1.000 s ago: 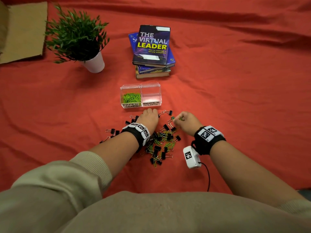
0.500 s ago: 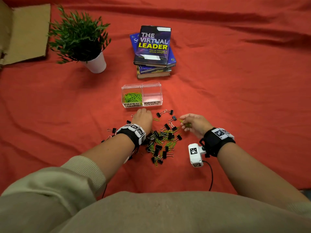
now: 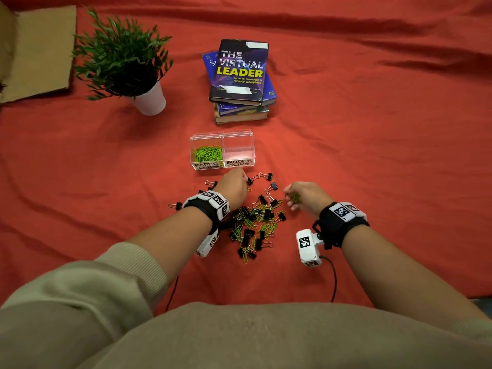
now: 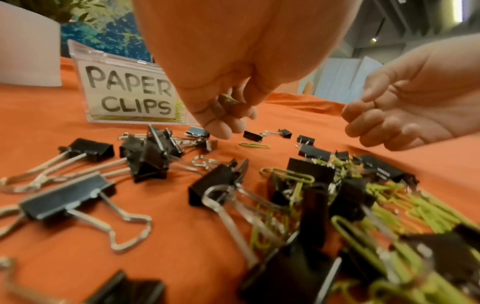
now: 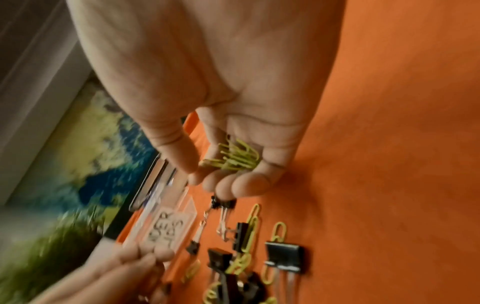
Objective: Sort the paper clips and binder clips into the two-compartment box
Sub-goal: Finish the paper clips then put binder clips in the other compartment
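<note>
The clear two-compartment box (image 3: 197,145) holds green paper clips (image 3: 208,154) in its left half, labelled PAPER CLIPS (image 4: 130,95); the right half, labelled BINDER CLIPS (image 3: 238,163), looks empty. A mixed pile of black binder clips (image 3: 249,232) and green paper clips (image 3: 268,227) lies on the cloth in front of it. My left hand (image 3: 234,183) hovers just before the box, its fingers (image 4: 221,127) curled round a small yellowish clip (image 4: 228,99). My right hand (image 3: 302,194), right of the pile, cups several green paper clips (image 5: 235,158) in curled fingers. One loose paper clip (image 4: 254,145) lies under the left fingertips.
A red cloth (image 3: 372,155) covers the surface. A stack of books (image 3: 241,81) stands behind the box, a potted plant (image 3: 125,59) at the back left and cardboard (image 3: 37,49) in the far left corner. A few binder clips (image 3: 267,176) lie scattered near the box.
My right hand drew slightly right, away from the pile, with the green clips showing in it. The left hand shifted a little towards the box front.
</note>
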`<state>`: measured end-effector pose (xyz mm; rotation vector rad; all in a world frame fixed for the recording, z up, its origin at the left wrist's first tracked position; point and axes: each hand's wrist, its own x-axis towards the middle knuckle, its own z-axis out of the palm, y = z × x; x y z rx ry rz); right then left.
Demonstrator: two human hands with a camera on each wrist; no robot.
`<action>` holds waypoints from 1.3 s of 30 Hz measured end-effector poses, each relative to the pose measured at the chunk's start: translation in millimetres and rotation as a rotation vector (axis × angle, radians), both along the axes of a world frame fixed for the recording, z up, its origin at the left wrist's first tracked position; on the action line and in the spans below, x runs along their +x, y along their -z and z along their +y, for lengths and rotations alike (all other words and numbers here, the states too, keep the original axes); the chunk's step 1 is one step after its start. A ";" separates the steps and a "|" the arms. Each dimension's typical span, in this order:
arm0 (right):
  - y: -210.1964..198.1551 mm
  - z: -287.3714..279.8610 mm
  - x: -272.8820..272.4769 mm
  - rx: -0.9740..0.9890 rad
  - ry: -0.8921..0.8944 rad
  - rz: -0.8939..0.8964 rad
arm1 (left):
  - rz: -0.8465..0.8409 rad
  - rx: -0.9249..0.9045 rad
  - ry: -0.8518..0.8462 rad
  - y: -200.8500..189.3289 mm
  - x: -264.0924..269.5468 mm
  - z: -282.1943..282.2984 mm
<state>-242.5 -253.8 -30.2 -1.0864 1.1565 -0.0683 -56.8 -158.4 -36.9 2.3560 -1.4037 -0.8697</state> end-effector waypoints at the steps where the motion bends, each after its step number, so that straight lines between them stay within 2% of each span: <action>1: 1.0 -0.1 1.0 -0.122 -0.084 0.083 | -0.034 0.012 0.032 2.3 -0.4 -0.4; 4: 6.4 1.7 0.8 -0.509 -0.398 0.286 | -0.134 0.031 0.140 11.8 -1.9 1.4; 6: 10.7 7.5 0.3 -0.626 -0.550 0.359 | -0.168 0.053 0.180 15.0 -1.5 1.8; 14: 21.9 28.6 10.3 -0.820 -0.759 0.401 | -0.277 0.118 0.265 14.0 -5.1 3.3; 19: 18.2 30.3 16.9 -0.828 -0.848 0.402 | -0.052 0.120 0.136 7.0 -3.7 2.9; 22: 7.5 27.2 27.2 -0.728 -0.890 0.466 | 0.067 0.066 0.076 2.9 -4.2 6.2; 24: 7.4 27.0 28.9 -0.704 -0.831 0.450 | 0.127 0.027 0.041 -0.3 -6.0 5.3; 27: 11.1 29.8 24.0 -0.702 -0.637 0.333 | 0.231 0.001 -0.042 -4.7 -9.8 -0.4; 31: 8.5 22.2 19.6 -0.545 -0.432 0.254 | 0.405 -0.035 -0.210 0.8 -12.7 -6.3; 33: 6.8 16.0 16.1 -0.465 -0.366 0.217 | 0.380 -0.043 -0.226 1.5 -16.9 -9.6; 35: 5.0 11.3 12.6 -0.393 -0.311 0.185 | 0.288 -0.034 -0.176 -1.2 -20.4 -12.4; 39: -0.1 5.3 11.0 -0.279 -0.238 0.121 | 0.064 0.012 0.095 5.8 -20.5 -10.4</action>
